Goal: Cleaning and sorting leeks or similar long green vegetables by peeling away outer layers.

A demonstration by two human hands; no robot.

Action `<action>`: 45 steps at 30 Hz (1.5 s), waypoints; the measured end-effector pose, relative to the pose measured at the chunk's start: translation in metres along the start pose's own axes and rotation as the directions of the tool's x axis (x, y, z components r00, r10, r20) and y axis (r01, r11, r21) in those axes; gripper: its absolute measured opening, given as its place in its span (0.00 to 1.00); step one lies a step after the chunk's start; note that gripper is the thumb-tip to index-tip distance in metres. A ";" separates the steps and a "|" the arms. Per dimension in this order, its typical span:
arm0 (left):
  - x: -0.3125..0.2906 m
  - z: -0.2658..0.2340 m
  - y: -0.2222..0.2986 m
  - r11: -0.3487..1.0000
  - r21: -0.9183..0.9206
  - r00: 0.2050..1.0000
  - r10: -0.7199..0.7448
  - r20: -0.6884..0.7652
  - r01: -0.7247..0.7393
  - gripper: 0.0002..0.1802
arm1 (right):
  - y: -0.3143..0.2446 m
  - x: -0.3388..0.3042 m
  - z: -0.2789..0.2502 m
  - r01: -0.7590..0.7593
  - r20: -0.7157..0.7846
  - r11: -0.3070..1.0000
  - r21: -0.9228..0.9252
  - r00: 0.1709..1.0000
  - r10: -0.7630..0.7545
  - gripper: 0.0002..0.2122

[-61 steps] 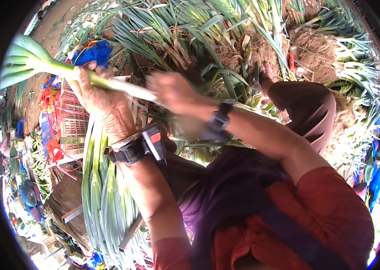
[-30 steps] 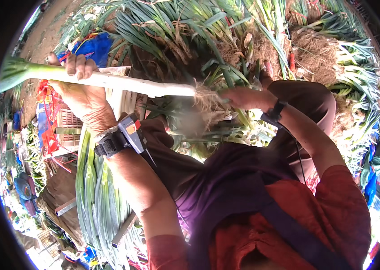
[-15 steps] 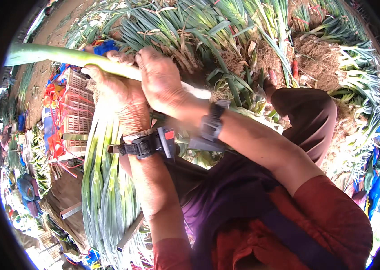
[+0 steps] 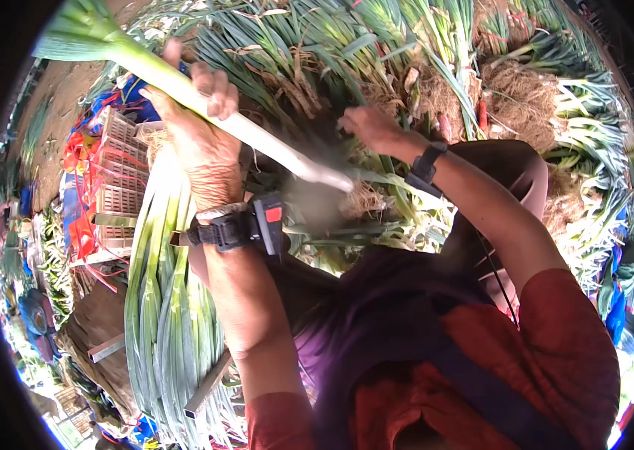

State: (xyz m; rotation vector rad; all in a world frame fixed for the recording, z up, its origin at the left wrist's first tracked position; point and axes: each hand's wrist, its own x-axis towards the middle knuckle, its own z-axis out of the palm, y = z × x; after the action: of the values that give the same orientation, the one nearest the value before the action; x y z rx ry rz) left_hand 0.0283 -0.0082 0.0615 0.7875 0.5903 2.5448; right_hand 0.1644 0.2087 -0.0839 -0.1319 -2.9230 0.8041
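My left hand (image 4: 200,124) is closed around the pale shaft of a leek (image 4: 257,139). The leek slants across the picture, its green leaves at the upper left and its white root end lower right. Apart from it, to the right, my right hand (image 4: 380,131) hangs over the trimmings with its fingers curled in. What those fingers hold, if anything, is hidden. Under my left wrist lies a bundle of leeks (image 4: 163,300), white ends away from me and green leaves toward me, resting across a metal frame (image 4: 208,384).
Bunches of leeks (image 4: 264,56) with roots line the far side and the right. A pale plastic crate (image 4: 122,176) hung with red ribbons (image 4: 80,232) stands at left. Loose leaves and trimmings (image 4: 407,214) cover the ground by my knee (image 4: 512,165).
My right hand has left the leek's shaft and moved right. The leek has tilted more steeply, its root end lower and its leaves further into view. My left hand keeps its grip.
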 end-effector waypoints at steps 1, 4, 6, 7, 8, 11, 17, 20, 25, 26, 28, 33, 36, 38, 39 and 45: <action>0.003 -0.003 -0.002 1.000 -0.012 1.000 0.016 -0.004 -0.016 0.32 | 0.001 -0.005 -0.002 0.006 0.016 0.999 0.048 1.000 -0.007 0.10; 0.004 -0.010 -0.002 0.997 -0.073 1.000 0.002 0.029 0.000 0.32 | 0.003 -0.019 -0.015 0.025 0.054 0.981 0.190 0.998 -0.036 0.12; 0.009 -0.022 -0.001 0.976 -0.212 0.979 -0.008 0.204 0.052 0.33 | -0.001 -0.019 -0.032 0.055 0.063 0.957 0.285 0.995 -0.076 0.15; 0.014 -0.020 -0.004 0.968 -0.241 0.972 -0.013 0.236 0.072 0.33 | 0.001 -0.020 -0.044 0.068 0.143 0.945 0.320 0.983 -0.119 0.17; 0.018 -0.019 -0.009 0.959 -0.269 0.964 -0.017 0.267 0.091 0.33 | 0.007 -0.025 -0.043 0.023 0.141 0.855 0.519 0.984 -0.112 0.17; 0.024 -0.017 -0.018 0.956 -0.273 0.965 -0.038 0.258 0.111 0.28 | -0.007 -0.031 -0.043 0.046 0.077 0.644 0.764 0.984 -0.161 0.20; 0.024 -0.024 -0.013 0.990 -0.142 0.989 0.015 0.148 0.006 0.31 | -0.080 -0.088 -0.053 0.135 0.020 0.970 0.202 0.990 -0.142 0.14; 0.023 -0.022 0.008 0.961 0.271 0.955 0.131 -0.268 -0.056 0.30 | -0.003 -0.168 -0.051 -0.443 0.358 0.884 0.148 0.857 0.370 0.09; 0.016 0.006 -0.009 0.952 0.292 0.876 0.219 -0.430 -0.095 0.19 | 0.040 -0.165 -0.089 -0.096 0.194 0.993 -0.069 0.975 0.108 0.12; 0.017 0.014 -0.014 0.953 0.286 0.860 0.230 -0.456 -0.103 0.18 | 0.033 -0.156 -0.103 0.028 -0.062 1.000 -0.004 0.998 -0.028 0.13; 0.019 0.023 -0.025 0.954 0.279 0.882 0.225 -0.414 -0.112 0.14 | 0.001 -0.136 -0.142 -0.139 -0.085 0.987 0.081 0.986 0.146 0.14; 0.012 0.061 -0.063 0.941 0.333 0.913 0.087 -0.400 0.056 0.10 | -0.035 -0.123 -0.164 0.275 -0.178 0.749 0.602 0.961 -0.210 0.19; 0.012 0.083 -0.074 0.837 0.544 0.926 0.156 -0.343 0.061 0.10 | -0.067 -0.108 -0.151 0.254 -0.115 0.626 0.738 0.960 -0.254 0.20; 0.005 0.150 -0.105 0.852 0.517 0.941 0.103 -0.323 0.084 0.13 | -0.065 -0.119 -0.155 0.241 -0.189 0.608 0.756 0.971 -0.149 0.21; 0.008 0.159 -0.120 0.847 0.525 0.984 0.014 -0.179 0.083 0.15 | -0.051 -0.126 -0.164 0.284 -0.281 0.533 0.797 0.956 -0.089 0.21; -0.005 0.218 -0.165 0.746 0.525 0.899 -0.428 -0.094 0.410 0.19 | -0.020 -0.129 -0.232 0.447 -0.543 0.415 0.793 0.827 0.145 0.20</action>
State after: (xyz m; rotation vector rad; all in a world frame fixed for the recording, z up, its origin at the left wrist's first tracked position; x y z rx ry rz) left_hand 0.2053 0.1847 0.1403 0.7562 1.3412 1.9526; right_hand 0.3201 0.2940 0.1145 0.0310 -1.5787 1.8194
